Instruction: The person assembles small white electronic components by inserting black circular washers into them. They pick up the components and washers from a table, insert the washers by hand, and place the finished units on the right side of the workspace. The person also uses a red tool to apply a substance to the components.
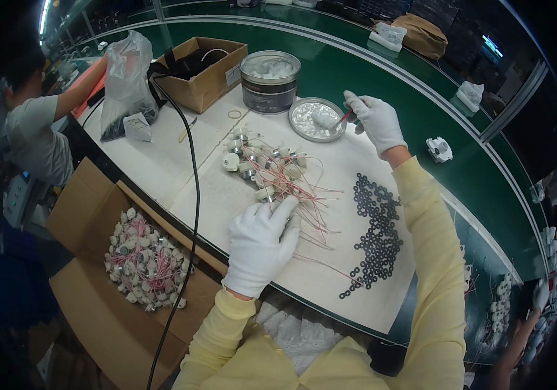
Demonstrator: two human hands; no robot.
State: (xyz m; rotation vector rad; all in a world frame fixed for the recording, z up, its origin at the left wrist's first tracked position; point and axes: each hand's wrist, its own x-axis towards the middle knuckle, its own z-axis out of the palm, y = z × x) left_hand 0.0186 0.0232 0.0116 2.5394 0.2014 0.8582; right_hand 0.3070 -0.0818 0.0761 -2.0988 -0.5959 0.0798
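Observation:
My left hand (pixel 260 246), in a white glove, is low over the near edge of a pile of small white-and-silver motors (pixel 246 168) with thin red and white wires. Its fingers are curled together. What lies inside them is hidden, but a pinkish wire (pixel 327 265) runs out to the right from beside the thumb. Farther off, my gloved right hand (pixel 377 121) pinches a thin red-handled tool (pixel 345 117). The tool's tip is in a whitish, grease-like lump (pixel 325 118) on a round metal lid (pixel 304 131); its exact kind is unclear.
Many black rings (pixel 377 237) lie spread on the white sheet at right. An open metal tin (pixel 269 97) and a cardboard box (pixel 203 89) stand behind. A carton of wired motors (pixel 145 263) is at left. A black cable (pixel 195 175) crosses the table; another person (pixel 38 130) works beyond.

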